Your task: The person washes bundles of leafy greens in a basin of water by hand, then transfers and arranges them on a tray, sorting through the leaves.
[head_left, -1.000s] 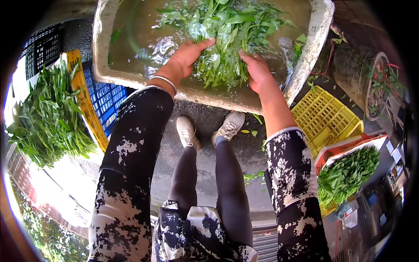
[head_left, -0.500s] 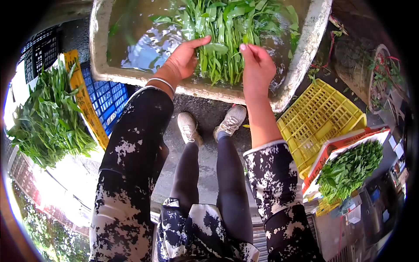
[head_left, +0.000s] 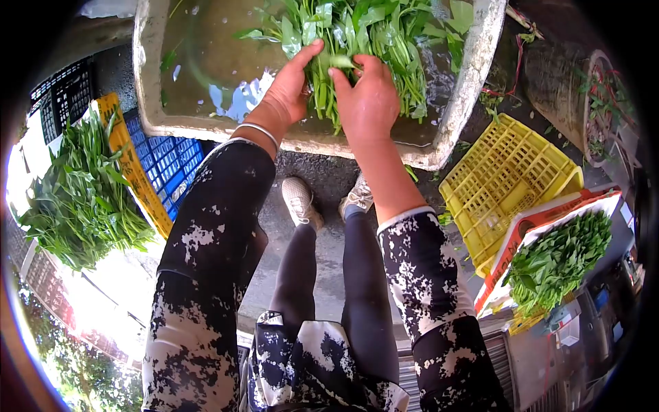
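Observation:
A thick bunch of leafy green stems, which look like water spinach (head_left: 371, 27), lies in murky water in a worn white-rimmed tub (head_left: 302, 142). At the bunch's left side is my left hand (head_left: 288, 88), its thumb along the stems and its fingers curled in behind them, partly hidden. My right hand (head_left: 369, 99) is over the middle of the stems, thumb and forefinger closed on a pale green leaf (head_left: 341, 62). The stem ends point toward me, near the tub's front wall.
On the left, more greens (head_left: 86, 196) are heaped beside a blue crate (head_left: 168, 165) with a yellow edge. To the right stand a yellow crate (head_left: 508, 178) and a box of greens (head_left: 559, 261). My shoes (head_left: 300, 199) are below the tub's front edge.
My right hand has moved left across the stems, closer to my left hand, and turned inward onto the leaf. My left hand has stayed nearly in place.

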